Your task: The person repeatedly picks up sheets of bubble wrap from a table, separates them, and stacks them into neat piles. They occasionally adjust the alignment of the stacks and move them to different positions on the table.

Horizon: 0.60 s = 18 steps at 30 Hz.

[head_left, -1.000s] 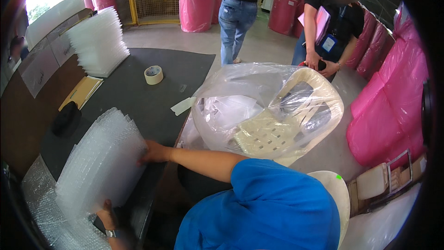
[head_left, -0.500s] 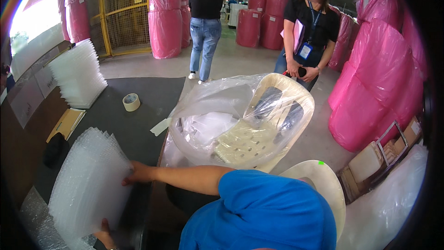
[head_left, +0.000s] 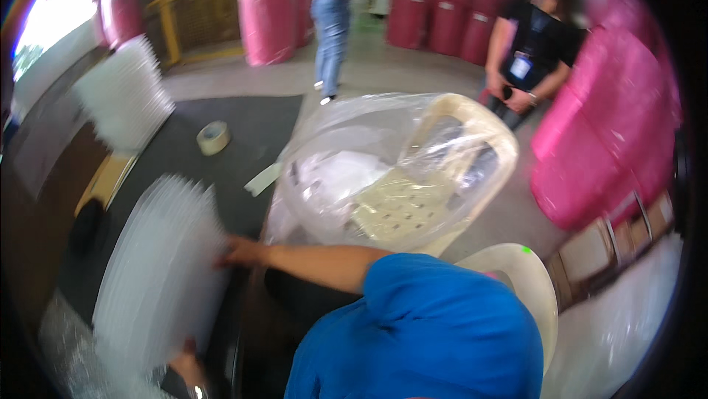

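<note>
A thick stack of clear bubble wrap sheets (head_left: 158, 266) stands tilted on the dark table at the left, its upper edges fanned. My right hand (head_left: 243, 250), on an outstretched arm, grips the stack's right edge; some fingers are hidden behind the sheets. Near the lower edge, my left hand (head_left: 188, 362) holds the stack's bottom corner, its thumb in front and the other fingers hidden. A second bubble wrap stack (head_left: 125, 96) stands farther back on the table. The sheets are blurred by motion.
On the dark table (head_left: 243, 122) lie a tape roll (head_left: 213, 138), brown cardboard (head_left: 110, 181) and a black object (head_left: 88, 226). A plastic-covered cream chair (head_left: 501, 148) holds white sheets. Two people stand beyond. Pink wrapped rolls (head_left: 597, 126) line the right; loose bubble wrap (head_left: 70, 347) lies lower left.
The view has turned and smeared slightly. The stack between my hands is more upright and bowed, its sheets fanned. The person with the lanyard appears farther right.
</note>
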Available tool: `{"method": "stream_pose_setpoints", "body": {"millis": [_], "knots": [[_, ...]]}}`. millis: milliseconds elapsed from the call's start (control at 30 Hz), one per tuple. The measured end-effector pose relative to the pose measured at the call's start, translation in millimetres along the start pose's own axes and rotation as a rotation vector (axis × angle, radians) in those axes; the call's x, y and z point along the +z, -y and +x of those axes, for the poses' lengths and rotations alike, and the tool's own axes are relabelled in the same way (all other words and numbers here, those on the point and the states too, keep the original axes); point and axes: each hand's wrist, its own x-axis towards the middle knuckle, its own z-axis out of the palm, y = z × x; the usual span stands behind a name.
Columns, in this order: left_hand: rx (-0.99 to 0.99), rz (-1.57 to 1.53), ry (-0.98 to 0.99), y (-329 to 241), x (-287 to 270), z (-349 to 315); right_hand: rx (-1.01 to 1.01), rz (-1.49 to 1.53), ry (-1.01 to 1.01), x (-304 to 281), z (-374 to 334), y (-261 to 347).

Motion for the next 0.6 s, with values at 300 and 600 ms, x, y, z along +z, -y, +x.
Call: {"method": "stream_pose_setpoints", "body": {"millis": [300, 600], "knots": [[0.163, 0.688, 0.217, -17.1, 15.1, 7.2, 0.082, 0.063, -0.075, -19.2, -11.7, -9.8], [0.096, 0.156, 0.079, -28.5, 19.9, 13.8, 0.014, -0.015, -0.126, -11.2, -1.9, -18.7]]}}
